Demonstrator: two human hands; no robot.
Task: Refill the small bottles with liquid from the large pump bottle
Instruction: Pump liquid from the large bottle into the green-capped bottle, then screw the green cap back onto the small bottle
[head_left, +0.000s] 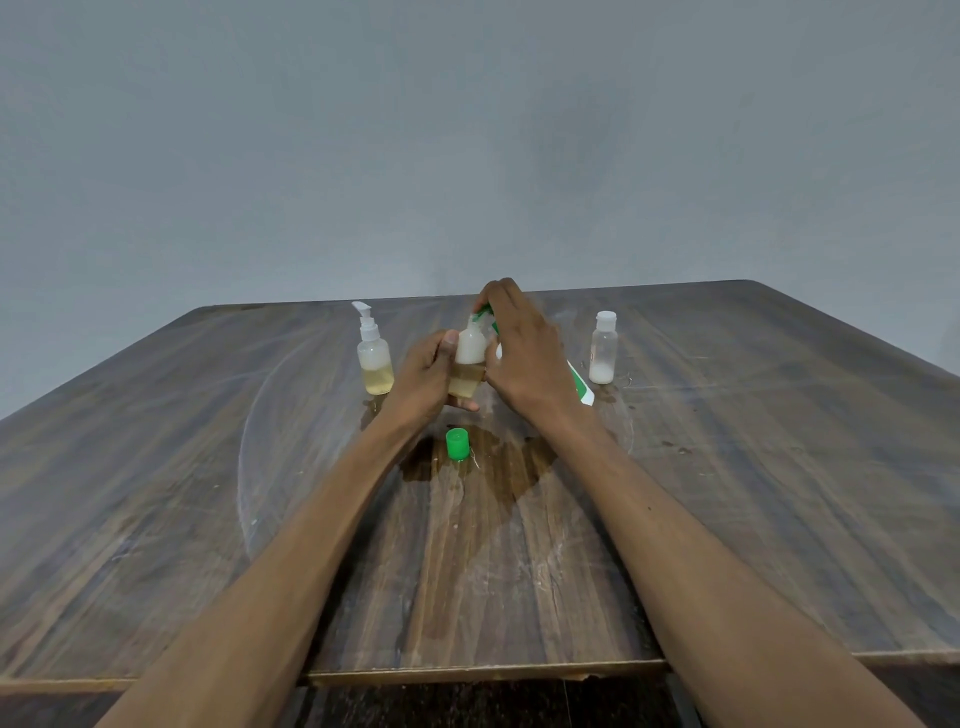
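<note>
My left hand (423, 376) grips a small clear bottle (468, 364) upright just above the table; it holds yellowish liquid low down and white foam above. My right hand (524, 353) holds a green-and-white tube (582, 387) tilted over that bottle, its nozzle end at the bottle's mouth, its tail pointing down to the right. A pump bottle (374, 358) with a white pump head and yellowish liquid stands to the left of my hands. Another small clear bottle (602, 351) with a white cap and white residue stands to the right. A loose green cap (457, 444) lies nearer me.
A dark wet patch (498, 467) spreads on the wooden table (208, 467) around the green cap. The table's near edge (467, 673) runs across the bottom. A plain grey wall stands behind the far edge.
</note>
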